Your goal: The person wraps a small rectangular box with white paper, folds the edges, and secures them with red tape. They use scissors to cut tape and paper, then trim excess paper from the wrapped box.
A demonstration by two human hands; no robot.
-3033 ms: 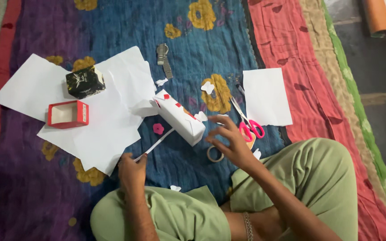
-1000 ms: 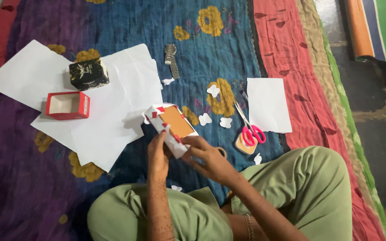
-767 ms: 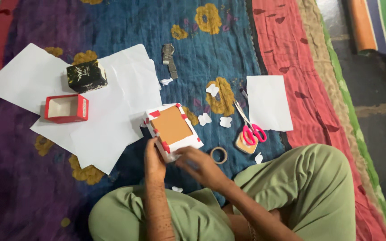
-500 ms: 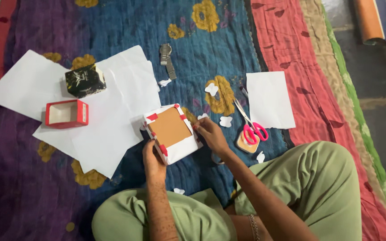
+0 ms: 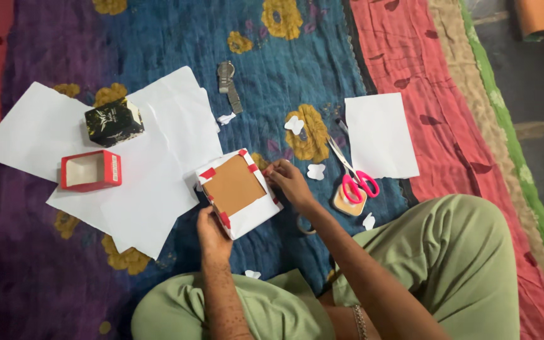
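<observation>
The white-wrapped box (image 5: pixel 239 192) with a brown middle sits mid-frame. Your left hand (image 5: pixel 213 232) grips its lower corner; your right hand (image 5: pixel 289 183) pinches its right edge, near pink scissors (image 5: pixel 354 177).

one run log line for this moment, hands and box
left hand: grips near edge of paper-wrapped box | right hand: fingertips on box's far right edge | nearby: pink scissors, white sheets

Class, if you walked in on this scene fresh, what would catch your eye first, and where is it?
First, the paper-wrapped box at centre, brown panel up with red tape at its corners, held between the left hand and right hand. Next, the pink-handled scissors to its right on the bright patchwork quilt, and the open red box on white sheets at left.
</observation>
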